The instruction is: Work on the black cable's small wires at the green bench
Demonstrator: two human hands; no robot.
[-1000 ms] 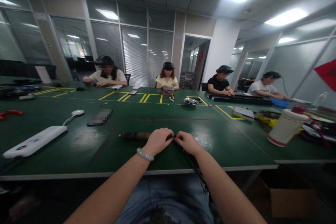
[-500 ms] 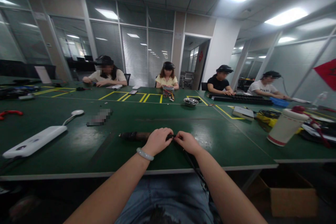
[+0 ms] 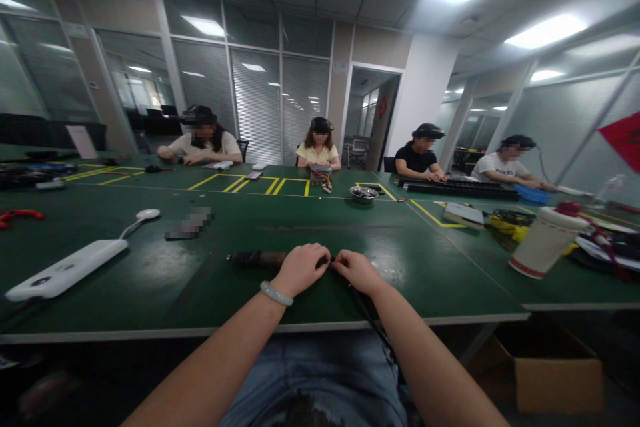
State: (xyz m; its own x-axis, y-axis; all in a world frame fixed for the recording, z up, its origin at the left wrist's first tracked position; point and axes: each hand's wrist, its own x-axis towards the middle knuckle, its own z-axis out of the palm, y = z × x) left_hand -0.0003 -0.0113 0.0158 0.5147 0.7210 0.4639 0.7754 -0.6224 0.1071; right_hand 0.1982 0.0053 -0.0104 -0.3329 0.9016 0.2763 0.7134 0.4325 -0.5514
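A dark electric screwdriver (image 3: 257, 259) lies on the green table, its narrow metal tip toward the left. My left hand (image 3: 303, 265) is closed around its right end, a pale bangle on the wrist. Right beside it, my right hand (image 3: 356, 270) pinches the black cord (image 3: 367, 310) close to where it meets the tool. The cord runs from under that hand down over the table's front edge. Between my fingertips the join itself is too small and covered to make out.
On the left are a white power strip (image 3: 70, 270) and a blurred-out flat object (image 3: 190, 223). A metal bowl (image 3: 363, 195) stands ahead. To the right stands a cream tumbler (image 3: 546, 243); a cardboard box (image 3: 559, 383) is below. Several people sit across the table.
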